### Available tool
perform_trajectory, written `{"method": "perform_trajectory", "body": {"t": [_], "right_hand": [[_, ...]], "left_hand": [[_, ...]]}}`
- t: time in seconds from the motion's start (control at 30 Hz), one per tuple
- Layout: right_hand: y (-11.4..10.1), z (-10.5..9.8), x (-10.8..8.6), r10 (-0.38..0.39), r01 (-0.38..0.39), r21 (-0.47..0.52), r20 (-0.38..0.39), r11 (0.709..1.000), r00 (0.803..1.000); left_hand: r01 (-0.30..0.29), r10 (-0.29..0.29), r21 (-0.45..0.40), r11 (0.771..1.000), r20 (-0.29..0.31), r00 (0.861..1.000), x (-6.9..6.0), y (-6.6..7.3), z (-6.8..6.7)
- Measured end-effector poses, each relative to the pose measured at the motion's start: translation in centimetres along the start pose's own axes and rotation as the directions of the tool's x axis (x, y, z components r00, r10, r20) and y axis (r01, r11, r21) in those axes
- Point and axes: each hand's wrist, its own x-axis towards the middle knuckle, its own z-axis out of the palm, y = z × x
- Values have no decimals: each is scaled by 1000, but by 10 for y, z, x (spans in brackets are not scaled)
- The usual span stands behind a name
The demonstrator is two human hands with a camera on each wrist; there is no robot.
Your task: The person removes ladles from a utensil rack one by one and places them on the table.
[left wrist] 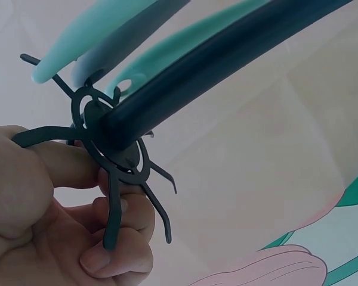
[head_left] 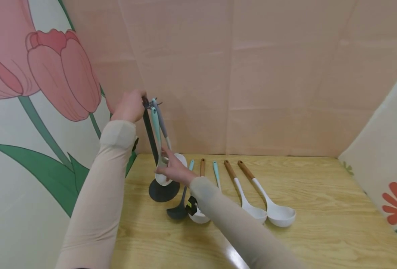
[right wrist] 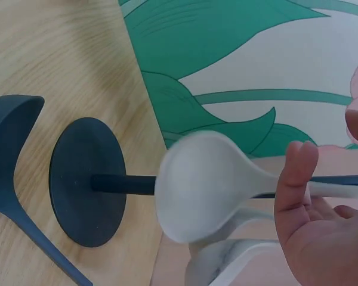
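Observation:
A dark stand with a round base (head_left: pixel 164 191) and hooked top (left wrist: pixel 110 134) holds several hanging utensils, among them a teal-handled one (head_left: pixel 156 123) and a grey-handled one (head_left: pixel 162 125). At the top, my left hand (head_left: pixel 128 107) grips the hook ring, fingers curled round its arms in the left wrist view. Lower down, my right hand (head_left: pixel 174 167) is at the hanging utensils, its fingers around the neck of a white ladle (right wrist: pixel 206 185). The ladle's bowl hangs beside the dark pole (right wrist: pixel 131 184), above the base.
On the wooden table (head_left: pixel 326 194) lie a dark ladle (head_left: pixel 178 212), a wooden-handled one (head_left: pixel 202 168), a teal-handled utensil (head_left: pixel 216 172) and two white ladles with wooden handles (head_left: pixel 230 169) (head_left: pixel 246 170). A pink cloth (head_left: pixel 285 82) hangs behind; a tulip-print sheet (head_left: pixel 50 179) is at left.

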Motion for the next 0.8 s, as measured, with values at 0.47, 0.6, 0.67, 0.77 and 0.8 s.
{"method": "perform_trajectory", "body": {"t": [0.47, 0.6, 0.67, 0.77, 0.8], "right_hand": [[24, 4, -4, -73, 66, -122, -50, 990, 996], [28, 5, -7, -142, 125, -205, -68, 971, 988], [28, 6, -8, -176, 156, -237, -67, 959, 982], [28, 6, -10, -200, 173, -278, -72, 945, 977], [29, 6, -10, -202, 174, -285, -73, 943, 977]], "left_hand": [[-7, 7, 2, 1000, -5, 1000, -2, 2, -2], [-19, 19, -9, 1000, -39, 999, -5, 1, 0], [-20, 19, -17, 1000, -64, 998, -6, 1, 1], [-1, -3, -39, 999, -97, 995, -7, 4, 3], [9, -13, -38, 999, -112, 994, -7, 5, 3]]}}
